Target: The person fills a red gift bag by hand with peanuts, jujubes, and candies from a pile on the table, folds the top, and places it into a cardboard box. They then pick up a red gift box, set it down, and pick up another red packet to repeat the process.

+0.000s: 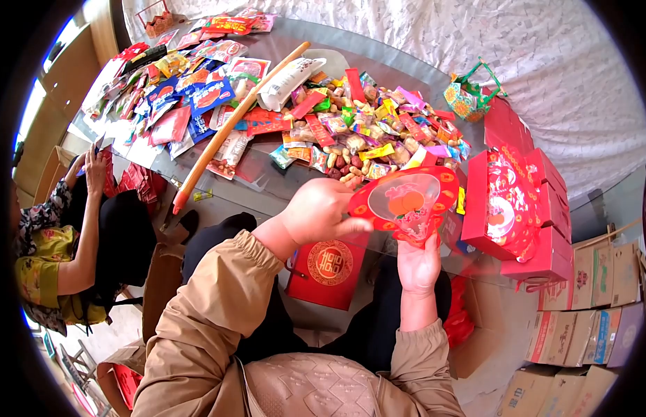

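Note:
A red candy bag [405, 201] with a see-through window and gold coin prints is stretched between my two hands, over the table's near edge. My left hand [321, 207] is closed on the bag's left side, thumb along the front. From below, my right hand [417, 267] grips the bag's narrow lower end, its fingers partly hidden behind it. Just beyond the bag lies a heap of wrapped candies and peanuts [378, 132]. Below my hands, a red gift box [330, 271] with a gold round emblem sits near my lap.
A long wooden stick [239, 115] divides the candy heap from flat snack packets [198, 90]. At right stand red gift boxes [483, 208], with a green-handled basket [467, 97] behind. Cardboard cartons [566, 337] are stacked lower right. Another person's hands [95, 167] work at left.

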